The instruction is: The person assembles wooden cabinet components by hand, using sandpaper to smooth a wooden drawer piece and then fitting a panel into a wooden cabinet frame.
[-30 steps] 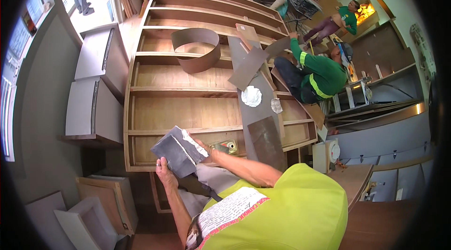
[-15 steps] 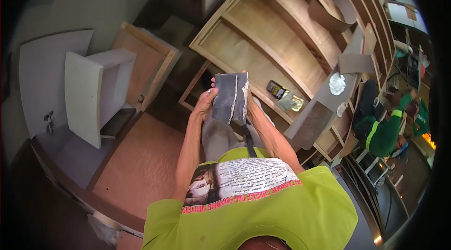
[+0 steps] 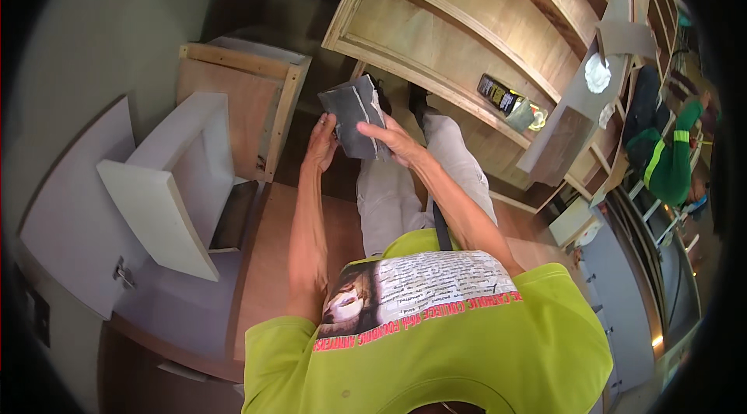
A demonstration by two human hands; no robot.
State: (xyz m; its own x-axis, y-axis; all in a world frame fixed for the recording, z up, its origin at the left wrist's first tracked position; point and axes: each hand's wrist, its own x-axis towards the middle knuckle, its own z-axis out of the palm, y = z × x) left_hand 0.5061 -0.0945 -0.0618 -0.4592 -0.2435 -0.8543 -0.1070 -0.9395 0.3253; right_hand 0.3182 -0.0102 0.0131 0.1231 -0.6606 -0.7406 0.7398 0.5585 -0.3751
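A folded dark grey sheet of sandpaper, with a pale crease and a ragged light edge, is between my hands in front of my legs. My left hand grips its left edge, fingers partly behind it. On the other side my right hand holds it, thumb pressed flat on the dark face and the other fingers mostly hidden beneath. The sheet is tilted.
Ahead lies a plywood shelf frame holding a black and yellow packet. A grey board with white paste crosses it. Left stand a white drawer and a wooden panel. A person in green is at right.
The view has turned, shifting the shelf frame rightward. The sandpaper has moved left and tilted. My right thumb has come over onto its face; both hands keep hold.
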